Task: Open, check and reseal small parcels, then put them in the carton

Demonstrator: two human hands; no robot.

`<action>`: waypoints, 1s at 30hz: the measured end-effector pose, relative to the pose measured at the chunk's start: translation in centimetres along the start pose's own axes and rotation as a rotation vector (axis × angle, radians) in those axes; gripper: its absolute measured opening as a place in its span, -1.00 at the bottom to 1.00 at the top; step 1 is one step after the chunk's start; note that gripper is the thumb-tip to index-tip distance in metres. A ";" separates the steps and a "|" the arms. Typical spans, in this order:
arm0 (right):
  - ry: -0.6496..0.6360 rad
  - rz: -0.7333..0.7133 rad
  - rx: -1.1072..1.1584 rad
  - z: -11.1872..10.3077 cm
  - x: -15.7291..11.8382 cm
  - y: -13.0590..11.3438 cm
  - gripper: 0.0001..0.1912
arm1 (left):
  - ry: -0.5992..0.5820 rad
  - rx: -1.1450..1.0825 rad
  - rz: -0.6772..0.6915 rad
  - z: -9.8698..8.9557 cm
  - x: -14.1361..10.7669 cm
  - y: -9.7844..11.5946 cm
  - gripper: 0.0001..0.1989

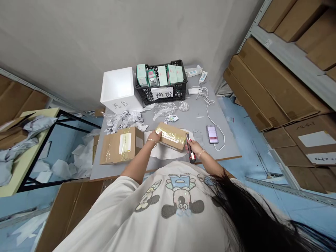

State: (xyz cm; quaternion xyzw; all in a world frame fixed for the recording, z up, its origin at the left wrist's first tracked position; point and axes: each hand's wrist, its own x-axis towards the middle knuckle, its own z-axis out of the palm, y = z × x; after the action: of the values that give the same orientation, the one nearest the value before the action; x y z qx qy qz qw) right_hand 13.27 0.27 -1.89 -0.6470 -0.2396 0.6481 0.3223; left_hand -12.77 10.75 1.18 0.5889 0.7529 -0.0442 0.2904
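A small cardboard box (172, 133), its top covered with shiny yellowish tape, is tilted in front of me over a white sheet (157, 152) on the table. My left hand (154, 136) grips the box's left end, thumb on top. In my right hand (194, 148) is a red and black utility knife (191, 154), its upper end against the box's right end. Whether the blade is out I cannot tell. To the left of my left hand stands a larger taped cardboard box (120, 145) with a white label.
A white foam box (118, 87) and a black crate (161, 85) of green-white packages stand at the back. Crumpled wrapping (124, 120) lies left. A phone (212, 134) on a white cable lies right. Shelves of cartons (278, 80) flank the table's right side.
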 end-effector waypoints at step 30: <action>-0.166 -0.131 -0.274 -3.8 6.2 -4.9 -0.84 | -0.054 0.374 0.579 4.1 -2.8 7.9 0.37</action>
State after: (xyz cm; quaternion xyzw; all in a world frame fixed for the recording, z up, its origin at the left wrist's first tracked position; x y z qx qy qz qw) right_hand 17.88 7.67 -2.74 -0.6123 -0.3931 0.6381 0.2516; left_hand -3.63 9.08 1.33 0.8198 0.5255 -0.1125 0.1979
